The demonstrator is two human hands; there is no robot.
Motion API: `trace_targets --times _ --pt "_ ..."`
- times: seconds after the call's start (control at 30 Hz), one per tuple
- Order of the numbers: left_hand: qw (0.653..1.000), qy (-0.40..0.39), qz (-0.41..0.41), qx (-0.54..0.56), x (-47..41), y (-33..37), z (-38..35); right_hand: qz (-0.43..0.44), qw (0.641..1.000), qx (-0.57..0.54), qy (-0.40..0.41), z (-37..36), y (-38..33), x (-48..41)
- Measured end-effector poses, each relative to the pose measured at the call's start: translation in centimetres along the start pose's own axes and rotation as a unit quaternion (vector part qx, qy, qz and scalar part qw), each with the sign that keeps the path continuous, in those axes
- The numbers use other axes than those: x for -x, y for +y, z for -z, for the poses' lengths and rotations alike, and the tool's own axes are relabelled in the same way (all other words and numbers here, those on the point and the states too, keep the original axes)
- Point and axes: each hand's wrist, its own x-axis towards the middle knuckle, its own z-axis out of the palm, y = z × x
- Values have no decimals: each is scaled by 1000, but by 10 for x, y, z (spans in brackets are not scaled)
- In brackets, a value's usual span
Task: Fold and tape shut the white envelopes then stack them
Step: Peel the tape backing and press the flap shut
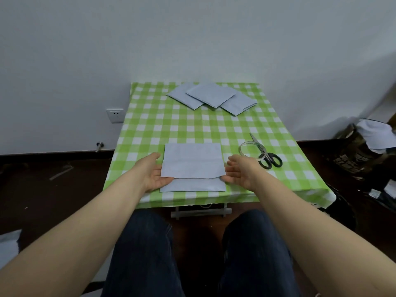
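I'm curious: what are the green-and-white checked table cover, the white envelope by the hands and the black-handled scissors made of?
Green-and-white checked table cover: probably plastic or oilcloth, since it lies smooth with a faint sheen. White envelope: paper, matte, with a sharp fold crease. Black-handled scissors: glinting bare metal blades; the handles look like black plastic.

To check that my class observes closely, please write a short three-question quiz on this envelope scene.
1. True or false: the scissors lie left of the near envelope.
2. The left hand and right hand are: A) on the tape roll B) flanking the near envelope C) on the far pile.
3. Fill in: the tablecloth is checked white and ___.
Key: 1 false, scissors lie right of it; 2 B; 3 green.
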Motion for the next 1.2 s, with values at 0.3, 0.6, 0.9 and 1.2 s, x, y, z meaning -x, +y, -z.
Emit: trace_targets --times 0.3,0.6,0.9,1.2 --pt "993 34 -42 -103 1 -9 12 -37 995 88 -31 -3 14 6" --pt "996 -10 -41 -84 0 -13 19 -6 1000 31 -5 -5 20 12" --pt "988 8 -86 -130 2 -14 26 54 995 86 26 1 36 6" --pt "965 27 -123 -231 0 -14 31 86 980 172 50 -1 42 5"
